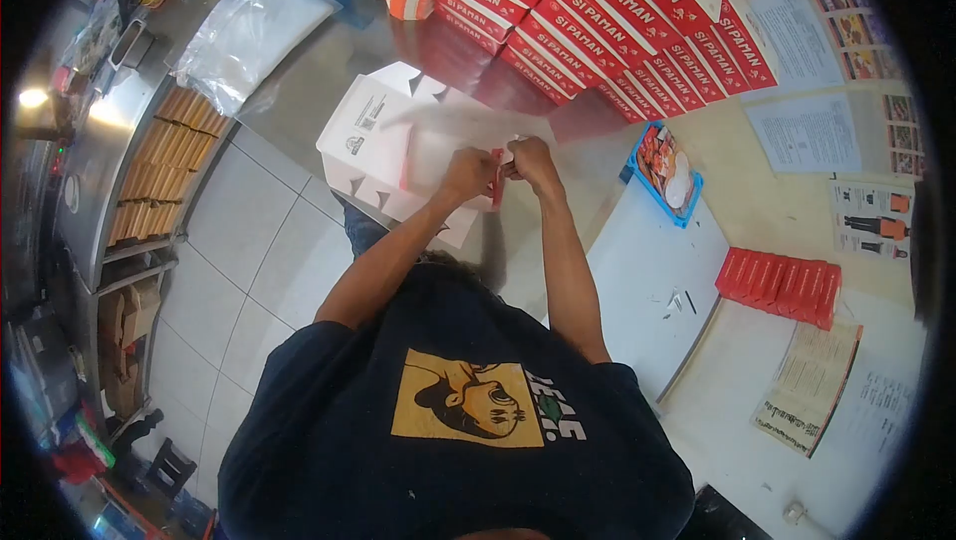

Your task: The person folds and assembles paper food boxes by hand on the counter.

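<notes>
A white cardboard food box (370,124) lies unfolded on the steel counter, its lid flap spread to the left with a printed code on it. Its red outer side shows at the right end wall. My left hand (470,175) is closed on that end of the box, its fingers bent over the edge. Just to the right, my right hand (532,163) pinches the same end wall, close beside the left. The fingertips of both hands partly cover the flap between them.
Tall stacks of folded red boxes (597,27) stand behind the work spot. Clear plastic bags (254,37) lie at the back left. A blue tray (665,173) with small items and a row of red packets (779,286) are on the right. Shelving (164,161) stands left.
</notes>
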A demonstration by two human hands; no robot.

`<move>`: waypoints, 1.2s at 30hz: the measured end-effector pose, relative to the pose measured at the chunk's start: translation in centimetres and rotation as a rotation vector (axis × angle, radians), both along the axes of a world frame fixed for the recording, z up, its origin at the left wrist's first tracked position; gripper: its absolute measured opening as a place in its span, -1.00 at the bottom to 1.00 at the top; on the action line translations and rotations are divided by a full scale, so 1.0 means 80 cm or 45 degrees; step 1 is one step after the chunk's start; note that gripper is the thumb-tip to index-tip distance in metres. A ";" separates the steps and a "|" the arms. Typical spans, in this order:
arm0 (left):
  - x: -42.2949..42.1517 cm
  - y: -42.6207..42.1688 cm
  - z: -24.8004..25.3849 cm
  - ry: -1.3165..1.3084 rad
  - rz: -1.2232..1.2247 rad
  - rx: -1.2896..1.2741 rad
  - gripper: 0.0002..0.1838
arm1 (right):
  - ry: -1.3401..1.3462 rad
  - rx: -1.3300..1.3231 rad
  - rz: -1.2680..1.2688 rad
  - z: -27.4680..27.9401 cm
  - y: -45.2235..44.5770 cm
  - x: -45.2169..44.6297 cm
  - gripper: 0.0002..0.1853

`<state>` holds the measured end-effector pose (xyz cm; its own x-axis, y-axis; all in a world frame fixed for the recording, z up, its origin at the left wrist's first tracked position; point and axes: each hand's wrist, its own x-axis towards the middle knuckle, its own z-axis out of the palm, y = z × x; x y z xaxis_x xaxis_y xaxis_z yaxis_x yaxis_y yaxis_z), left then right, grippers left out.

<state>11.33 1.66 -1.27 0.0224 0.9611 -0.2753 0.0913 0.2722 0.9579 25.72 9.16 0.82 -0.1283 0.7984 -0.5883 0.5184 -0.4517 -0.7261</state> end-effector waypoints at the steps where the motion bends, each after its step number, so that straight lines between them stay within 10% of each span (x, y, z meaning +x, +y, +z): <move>1: 0.003 0.000 -0.006 -0.059 0.044 -0.018 -0.71 | -0.003 -0.005 -0.010 -0.010 -0.001 0.005 -0.59; 4: 0.009 0.002 -0.014 0.071 -0.003 0.003 -0.78 | -0.356 0.515 0.872 -0.025 -0.008 0.018 -0.51; 9: 0.007 0.006 -0.065 0.272 -0.084 0.252 -0.57 | -0.226 0.251 0.619 -0.010 -0.037 0.020 -0.39; 12: -0.016 -0.001 -0.030 -0.501 -0.088 -0.175 -0.55 | -0.383 -0.105 0.731 -0.023 -0.031 0.040 -0.42; 15: -0.083 -0.027 0.091 -0.158 -0.138 -0.193 -0.64 | -0.134 -0.211 0.578 0.119 -0.046 0.030 -0.49; 20: -0.175 -0.030 0.190 1.046 0.166 0.644 -0.71 | -0.223 1.233 1.032 0.184 0.011 -0.042 -0.40; 25: -0.196 -0.009 0.093 1.161 -0.448 0.532 -0.56 | -0.727 0.798 1.790 0.090 0.029 -0.137 -0.54; 29: -0.198 -0.017 0.122 1.044 -0.506 0.690 -0.59 | -0.516 1.205 1.627 0.124 0.013 -0.122 -0.80; 36: -0.179 -0.018 0.206 1.046 -0.658 0.928 -0.77 | -0.419 1.252 1.574 0.225 -0.031 -0.076 -0.66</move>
<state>-3.02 0.24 15.21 0.5221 0.8257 0.2137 0.6821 -0.5547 0.4766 19.66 6.67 18.81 -0.9255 0.3726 -0.0675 0.3770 0.8899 -0.2567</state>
